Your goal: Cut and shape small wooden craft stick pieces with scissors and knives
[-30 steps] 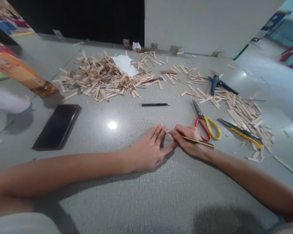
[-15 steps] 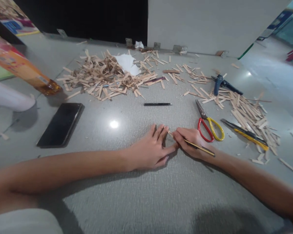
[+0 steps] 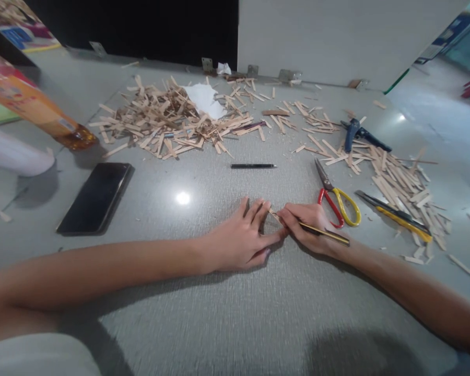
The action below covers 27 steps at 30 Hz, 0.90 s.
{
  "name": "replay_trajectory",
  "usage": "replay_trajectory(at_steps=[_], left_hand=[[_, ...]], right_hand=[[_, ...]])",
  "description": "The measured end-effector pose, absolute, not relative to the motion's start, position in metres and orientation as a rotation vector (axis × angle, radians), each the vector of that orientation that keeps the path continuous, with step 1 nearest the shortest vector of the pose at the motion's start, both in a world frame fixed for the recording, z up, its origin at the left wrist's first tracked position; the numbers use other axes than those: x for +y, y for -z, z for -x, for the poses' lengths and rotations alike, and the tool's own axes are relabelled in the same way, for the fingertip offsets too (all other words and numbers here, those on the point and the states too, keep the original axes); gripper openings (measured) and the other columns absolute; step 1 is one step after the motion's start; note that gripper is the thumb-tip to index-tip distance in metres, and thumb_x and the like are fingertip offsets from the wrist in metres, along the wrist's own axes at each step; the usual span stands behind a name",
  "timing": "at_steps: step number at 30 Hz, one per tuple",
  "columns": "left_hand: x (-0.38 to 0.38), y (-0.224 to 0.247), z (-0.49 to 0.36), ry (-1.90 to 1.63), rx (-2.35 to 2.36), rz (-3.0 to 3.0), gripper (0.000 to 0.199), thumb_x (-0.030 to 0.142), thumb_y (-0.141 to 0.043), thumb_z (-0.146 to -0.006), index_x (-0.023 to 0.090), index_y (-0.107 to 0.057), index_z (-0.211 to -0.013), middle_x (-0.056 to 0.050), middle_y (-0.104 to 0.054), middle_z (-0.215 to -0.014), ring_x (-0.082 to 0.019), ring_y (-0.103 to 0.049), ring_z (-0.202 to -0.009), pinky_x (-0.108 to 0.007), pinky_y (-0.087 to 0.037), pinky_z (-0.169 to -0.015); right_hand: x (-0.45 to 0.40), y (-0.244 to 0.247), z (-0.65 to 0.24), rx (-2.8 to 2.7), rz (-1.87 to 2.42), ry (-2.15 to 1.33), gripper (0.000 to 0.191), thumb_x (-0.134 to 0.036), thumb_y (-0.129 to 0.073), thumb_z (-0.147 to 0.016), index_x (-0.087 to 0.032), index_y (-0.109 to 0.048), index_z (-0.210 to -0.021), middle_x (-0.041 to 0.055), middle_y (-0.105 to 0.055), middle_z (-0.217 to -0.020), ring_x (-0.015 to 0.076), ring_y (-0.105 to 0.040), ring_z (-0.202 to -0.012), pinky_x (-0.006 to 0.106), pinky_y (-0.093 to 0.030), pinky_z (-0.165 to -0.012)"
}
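On the table, my left hand [image 3: 245,237] lies with its fingers spread. Its fingertips hold down a small thin wooden strip [image 3: 274,214] at both ends. A black-and-yellow pencil [image 3: 324,233] is pinched in my right hand [image 3: 307,224], its shaft slanting back over the wrist. The pencil's tip is hidden by my fingers, close against the strip. Just beyond my right hand lie scissors [image 3: 332,196] with one red and one yellow handle, blades apart. A black pen [image 3: 253,166] lies flat beyond my left hand.
A large heap of wooden strips [image 3: 156,122] with torn white paper [image 3: 206,101] spreads at the back. More strips [image 3: 399,180] lie right, near a yellow-black cutter [image 3: 399,216] and a dark blue clamp-like tool [image 3: 362,136]. Left are a phone [image 3: 96,198], an orange bottle [image 3: 43,104] and a white cylinder [image 3: 13,151].
The back end of the pencil has swung slightly right and lower on the wrist. My right hand has shifted a touch; my left hand stays in place on the strip.
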<state>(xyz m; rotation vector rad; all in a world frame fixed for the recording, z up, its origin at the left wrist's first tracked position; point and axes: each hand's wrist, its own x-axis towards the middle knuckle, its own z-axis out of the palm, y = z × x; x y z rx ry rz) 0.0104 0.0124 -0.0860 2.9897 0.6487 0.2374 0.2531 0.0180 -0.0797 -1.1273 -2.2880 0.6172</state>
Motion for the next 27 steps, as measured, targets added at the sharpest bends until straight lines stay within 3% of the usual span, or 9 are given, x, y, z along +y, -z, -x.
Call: replay_trajectory(at_steps=[8,13,19,23,27], left_hand=[[0.0124,0.0839,-0.0111,-0.191,0.647,-3.007,0.063,0.039,-0.06,-0.108,0.022,-0.046,-0.167,-0.032,-0.054,-0.161,-0.054,-0.052,-0.149,-0.077,-0.039,-0.116],[0.0118,0.0851,-0.0091,-0.208,0.656,-2.985,0.064,0.039,-0.061,-0.108,0.023,-0.045,-0.167,-0.029,-0.05,-0.166,-0.051,-0.049,-0.152,-0.076,-0.033,-0.122],[0.0123,0.0836,-0.01,-0.173,0.634,-3.011,0.059,0.039,-0.062,-0.107,0.022,-0.051,-0.162,-0.028,-0.054,-0.163,-0.052,-0.052,-0.15,-0.074,-0.036,-0.121],[0.0113,0.0856,-0.0114,-0.187,0.608,-3.034,0.065,0.04,-0.065,-0.105,0.021,-0.048,-0.165,-0.029,-0.053,-0.164,-0.051,-0.053,-0.15,-0.071,-0.037,-0.122],[0.0101,0.0875,-0.0124,-0.167,0.625,-3.046,0.069,0.042,-0.066,-0.105,0.02,-0.045,-0.167,-0.031,-0.053,-0.164,-0.052,-0.053,-0.151,-0.069,-0.04,-0.121]], right_hand=[[0.0201,0.0747,-0.2567,-2.372,1.029,-0.593,0.043,-0.034,-0.042,-0.116,-0.025,-0.047,-0.074,-0.0042,-0.051,-0.062,0.012,-0.042,-0.051,0.03,-0.032,-0.053],[0.0205,0.0744,-0.2569,-2.338,1.053,-0.621,0.047,-0.04,-0.041,-0.116,-0.025,-0.048,-0.072,-0.0043,-0.052,-0.06,0.012,-0.04,-0.05,0.03,-0.033,-0.053],[0.0163,0.0781,-0.2536,-2.123,1.192,-0.778,0.054,-0.049,-0.042,-0.117,-0.024,-0.052,-0.07,-0.004,-0.055,-0.056,0.0114,-0.049,-0.048,0.028,-0.037,-0.05],[0.0161,0.0775,-0.2493,-1.925,1.228,-0.977,0.058,-0.059,-0.047,-0.114,-0.023,-0.056,-0.069,-0.0031,-0.06,-0.052,0.0121,-0.055,-0.046,0.027,-0.045,-0.05],[0.0175,0.0756,-0.2471,-1.756,1.241,-1.065,0.059,-0.068,-0.051,-0.109,-0.023,-0.058,-0.071,-0.0016,-0.063,-0.056,0.011,-0.053,-0.04,0.026,-0.041,-0.041]])
